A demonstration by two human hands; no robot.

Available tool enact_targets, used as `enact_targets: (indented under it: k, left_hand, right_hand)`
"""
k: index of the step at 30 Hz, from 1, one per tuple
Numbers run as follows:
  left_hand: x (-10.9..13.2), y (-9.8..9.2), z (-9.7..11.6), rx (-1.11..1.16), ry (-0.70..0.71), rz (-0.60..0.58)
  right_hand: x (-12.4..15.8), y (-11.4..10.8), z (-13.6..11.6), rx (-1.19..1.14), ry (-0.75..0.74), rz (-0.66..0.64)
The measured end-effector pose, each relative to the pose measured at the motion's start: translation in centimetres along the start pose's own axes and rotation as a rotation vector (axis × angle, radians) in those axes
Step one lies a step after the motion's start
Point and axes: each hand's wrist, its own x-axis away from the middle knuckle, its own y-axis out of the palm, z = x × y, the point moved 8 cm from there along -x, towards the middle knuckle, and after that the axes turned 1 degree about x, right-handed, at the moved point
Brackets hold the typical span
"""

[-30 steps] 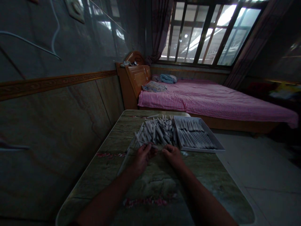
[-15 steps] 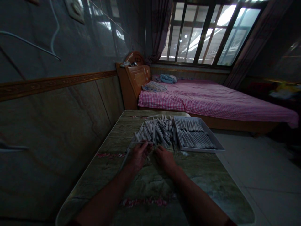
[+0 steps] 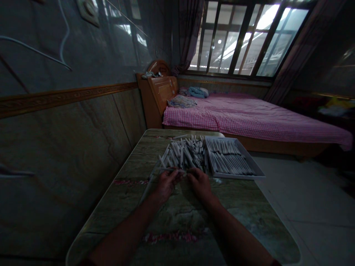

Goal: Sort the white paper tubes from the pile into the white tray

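Note:
My left hand [image 3: 166, 184] is closed around a slim white pen-like stick [image 3: 165, 169], which lies roughly level and points left. Close on its right, my right hand [image 3: 200, 182] is pinched at the stick's right end; whatever sits in its fingertips is too small and dark to make out. Just beyond both hands spreads a loose pile of similar white sticks [image 3: 181, 151], some with dark ends. To the right of the pile stands a shallow white box [image 3: 256, 170] with two rows of these sticks laid side by side.
Beneath everything is a wood-patterned table [image 3: 177, 214] with rounded corners. A tiled wall [image 3: 116, 129] runs along the left. Past the table's far edge is a bed [image 3: 235, 114] with a pink checked cover, and a window [image 3: 249, 40] lies behind it.
My right hand has risen slightly and turned, its fingertips now at the end of the stick. My left hand has shifted a little to the right with the stick.

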Motion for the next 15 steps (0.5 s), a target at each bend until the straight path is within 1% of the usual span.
enact_targets:
  k: [5, 9, 11, 15]
  left_hand:
    - [0.13, 0.04, -0.04, -0.011, -0.005, 0.014]
    - [0.37, 0.28, 0.08, -0.041, -0.01, -0.007]
    - [0.46, 0.33, 0.15, -0.047, -0.006, -0.012]
    - [0.55, 0.28, 0.13, -0.065, 0.001, -0.002]
  right_hand:
    - [-0.06, 0.22, 0.51, -0.055, 0.049, 0.002]
    - [-0.04, 0.13, 0.29, -0.088, 0.039, 0.016]
    - [0.01, 0.24, 0.24, -0.096, 0.046, 0.0]
    - [0.1, 0.23, -0.09, -0.05, 0.028, -0.011]
